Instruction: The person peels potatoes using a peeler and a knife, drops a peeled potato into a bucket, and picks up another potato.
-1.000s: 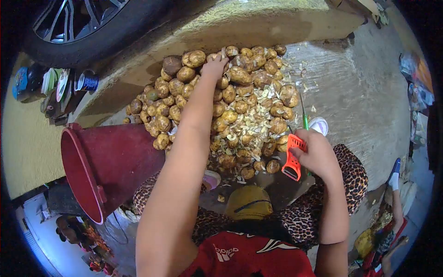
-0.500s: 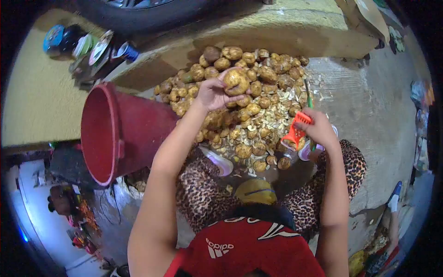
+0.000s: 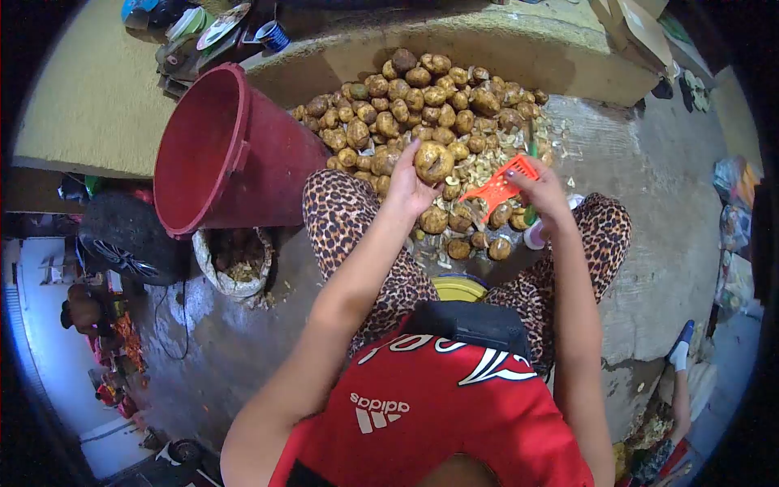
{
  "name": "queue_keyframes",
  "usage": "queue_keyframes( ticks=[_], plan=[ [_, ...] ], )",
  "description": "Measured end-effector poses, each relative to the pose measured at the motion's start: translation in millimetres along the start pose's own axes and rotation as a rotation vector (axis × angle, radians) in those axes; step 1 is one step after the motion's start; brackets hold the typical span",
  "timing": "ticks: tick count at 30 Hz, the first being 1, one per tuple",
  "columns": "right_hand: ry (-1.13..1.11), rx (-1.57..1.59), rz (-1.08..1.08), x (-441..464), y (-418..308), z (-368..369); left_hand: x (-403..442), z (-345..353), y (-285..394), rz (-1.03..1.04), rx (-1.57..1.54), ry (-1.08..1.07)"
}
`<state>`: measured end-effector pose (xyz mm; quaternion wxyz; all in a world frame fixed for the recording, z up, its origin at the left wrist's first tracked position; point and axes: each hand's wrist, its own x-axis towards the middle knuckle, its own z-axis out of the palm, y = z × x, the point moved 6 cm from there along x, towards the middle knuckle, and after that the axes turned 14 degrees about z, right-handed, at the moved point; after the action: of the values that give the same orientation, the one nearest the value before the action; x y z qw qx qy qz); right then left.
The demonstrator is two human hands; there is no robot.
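Note:
My left hand (image 3: 414, 188) is closed round a large brown-skinned potato (image 3: 434, 162), held up over the heap. A dark, dented spot shows on the potato's face. In my right hand (image 3: 541, 188) is an orange peeler (image 3: 501, 188), its wide end pointing left towards the potato but apart from it. A thin green thing (image 3: 532, 147) shows above and below that hand; whether the hand grips it too I cannot tell. Beneath both hands spreads a heap of potatoes (image 3: 385, 122) with pale peelings (image 3: 479, 169) among them.
Left of the heap a big red bucket (image 3: 284, 162) lies tilted, its mouth facing left. Below it stands a white sack (image 3: 235, 280). A low yellow ledge (image 3: 487, 36) runs behind the heap. Between my knees is a yellow tub (image 3: 460, 287). Another person's foot (image 3: 682, 349) shows at right.
The view has shifted and my knees show higher. My left hand has turned and come down nearer my right hand with the potato. The peeler now points more to the left.

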<state>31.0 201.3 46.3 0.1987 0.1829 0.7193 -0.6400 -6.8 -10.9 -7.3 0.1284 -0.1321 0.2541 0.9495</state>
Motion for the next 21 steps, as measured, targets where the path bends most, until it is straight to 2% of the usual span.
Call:
queue_keyframes(
  ticks=[1,4,7,10,11,14,18,21],
  plan=[
    [0.027,-0.063,0.031,-8,4,8,-5,5,0,0.022,0.002,0.004],
    [0.041,-0.231,-0.211,-12,16,27,-17,17,2,0.018,-0.011,-0.008],
    [0.074,-0.158,-0.229,-5,31,24,-22,16,-1,-0.072,-0.046,-0.067],
    [0.241,-0.443,-0.377,-16,12,17,-26,22,-1,-0.079,-0.072,-0.098],
    [0.233,-0.522,-0.321,-23,5,18,-27,24,1,-0.028,-0.064,-0.080],
    [0.208,-0.710,-0.405,-26,4,30,-20,19,1,0.038,0.019,-0.040],
    [0.091,-0.764,-0.471,-27,5,50,-16,22,2,0.056,0.008,-0.143],
    [0.099,-0.796,-0.449,-25,4,55,-12,20,3,0.080,0.012,-0.157]
  ],
)
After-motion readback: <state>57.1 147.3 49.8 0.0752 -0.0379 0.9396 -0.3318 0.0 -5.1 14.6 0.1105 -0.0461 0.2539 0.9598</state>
